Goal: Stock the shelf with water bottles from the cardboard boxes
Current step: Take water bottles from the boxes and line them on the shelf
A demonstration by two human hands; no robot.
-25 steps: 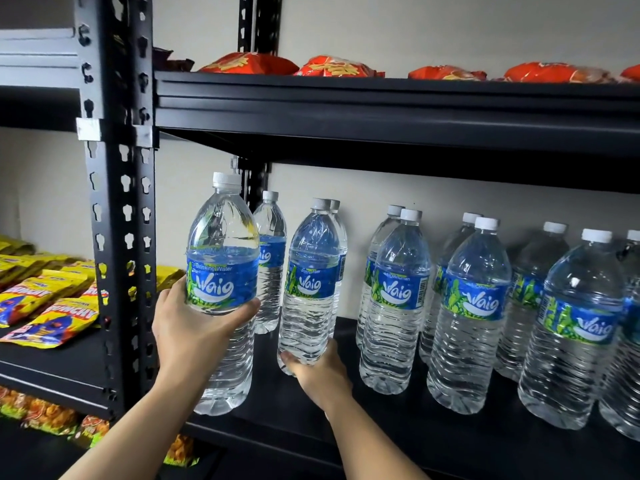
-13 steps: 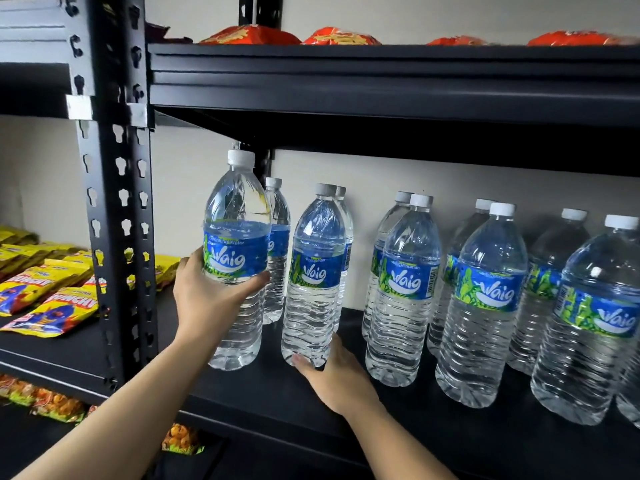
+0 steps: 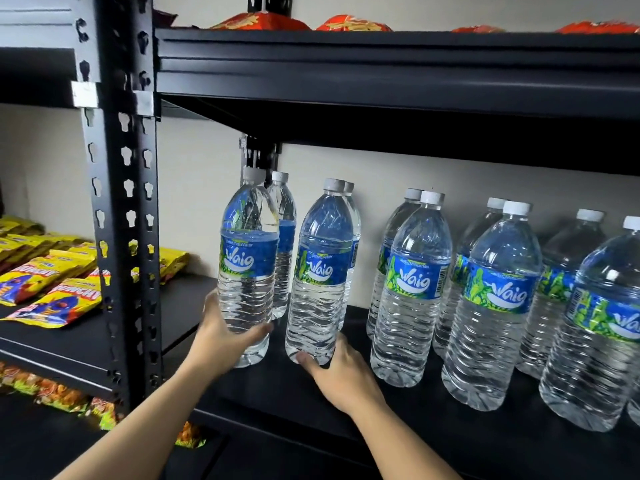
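Head view: clear, blue-labelled, white-capped left bottle (image 3: 248,271), upright, cap up, held low by the left grip (image 3: 221,332); right grip (image 3: 341,374) clasps the neighbouring bottle (image 3: 320,285), also upright, at its base.

I see clear water bottles (image 3: 412,306) with white caps and blue labels carrying a green leaf print and white lettering. The shelf (image 3: 381,420) and its slotted upright (image 3: 121,202) are black. The snack packets (image 3: 52,299) on the left are yellow with red lettering and a blue figure. The bags (image 3: 263,22) up top are orange-red, possibly with yellow print. The wall (image 3: 194,202) is off-white.
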